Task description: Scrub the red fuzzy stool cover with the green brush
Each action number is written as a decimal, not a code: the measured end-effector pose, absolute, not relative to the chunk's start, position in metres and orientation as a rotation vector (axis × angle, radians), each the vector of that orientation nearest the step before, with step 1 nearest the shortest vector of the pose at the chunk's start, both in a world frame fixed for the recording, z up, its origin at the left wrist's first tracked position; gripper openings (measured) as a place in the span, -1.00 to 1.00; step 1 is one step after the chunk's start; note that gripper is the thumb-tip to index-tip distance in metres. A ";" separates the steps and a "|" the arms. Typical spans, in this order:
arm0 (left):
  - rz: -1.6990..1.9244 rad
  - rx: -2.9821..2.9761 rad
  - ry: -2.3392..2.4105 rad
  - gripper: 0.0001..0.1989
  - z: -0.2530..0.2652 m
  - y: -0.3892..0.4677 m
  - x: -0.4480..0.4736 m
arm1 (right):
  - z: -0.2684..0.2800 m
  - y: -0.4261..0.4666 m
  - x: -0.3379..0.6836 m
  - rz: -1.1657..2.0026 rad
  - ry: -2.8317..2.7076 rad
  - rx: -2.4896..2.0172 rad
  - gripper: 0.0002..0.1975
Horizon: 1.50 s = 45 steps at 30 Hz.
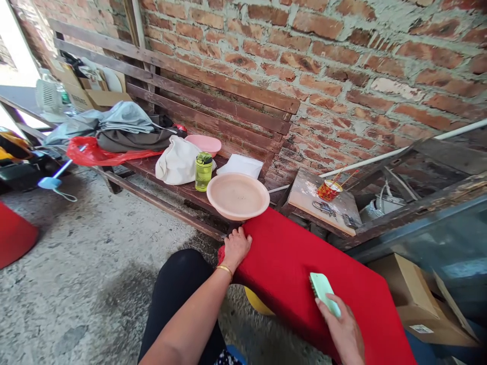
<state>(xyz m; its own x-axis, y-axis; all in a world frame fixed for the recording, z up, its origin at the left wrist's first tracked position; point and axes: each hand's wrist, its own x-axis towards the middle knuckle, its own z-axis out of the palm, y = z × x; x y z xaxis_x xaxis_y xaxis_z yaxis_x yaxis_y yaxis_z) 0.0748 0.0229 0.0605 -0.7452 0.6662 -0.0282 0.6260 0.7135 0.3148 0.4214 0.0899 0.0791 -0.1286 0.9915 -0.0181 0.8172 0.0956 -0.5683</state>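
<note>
In the head view, a red cloth [281,253] lies stretched over a long, low surface that runs toward the lower right. My left hand [236,248], with a bangle at the wrist, is closed over the cloth's left end, fingers curled on its edge. My right hand [344,324] grips a mint-green scrub brush [321,285], its dark bristles turned to the side and down, over the middle of the cloth. Whether the bristles touch the cloth is hard to tell. A pale pink basin [238,195] of cloudy liquid stands just beyond my left hand.
A slatted wooden bench [213,111] along the brick wall bears a green bottle [203,172], a white cloth bag [177,161], a pink bowl [207,143] and folded clothes [127,119]. A red patterned cup [329,189] stands on a small board [304,190]. A cardboard box [407,289] sits at right.
</note>
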 end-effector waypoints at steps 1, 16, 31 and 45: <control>0.426 1.054 2.781 -0.48 0.061 0.023 0.075 | 0.080 0.083 0.410 0.651 -2.047 -1.724 -0.29; 0.408 1.044 2.769 -0.47 0.065 0.023 0.075 | 0.068 0.062 0.396 0.589 -2.245 -1.499 -0.49; 0.383 1.063 2.775 -0.49 0.065 0.023 0.074 | 0.085 0.035 0.294 0.572 -2.507 -1.052 -0.73; 0.412 1.037 2.780 -0.47 0.064 0.023 0.075 | 0.087 0.079 0.390 0.717 -2.156 -1.564 -0.43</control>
